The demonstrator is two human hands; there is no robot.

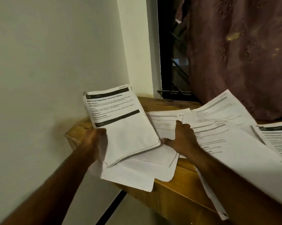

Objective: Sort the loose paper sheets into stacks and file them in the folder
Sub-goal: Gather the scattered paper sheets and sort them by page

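Crowding wooden table (182, 181): loose sheets (226, 143)

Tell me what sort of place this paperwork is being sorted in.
Probably a room in a home, at a wooden table pushed into a corner. A plain painted wall stands on its left, and a patterned maroon curtain hangs beside a dark window behind it. Printed paper sheets cover the tabletop.

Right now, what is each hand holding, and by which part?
The left hand grips a stack of printed sheets by its lower left edge. The right hand presses on loose sheets on the wooden table; whether its fingers pinch any is unclear.
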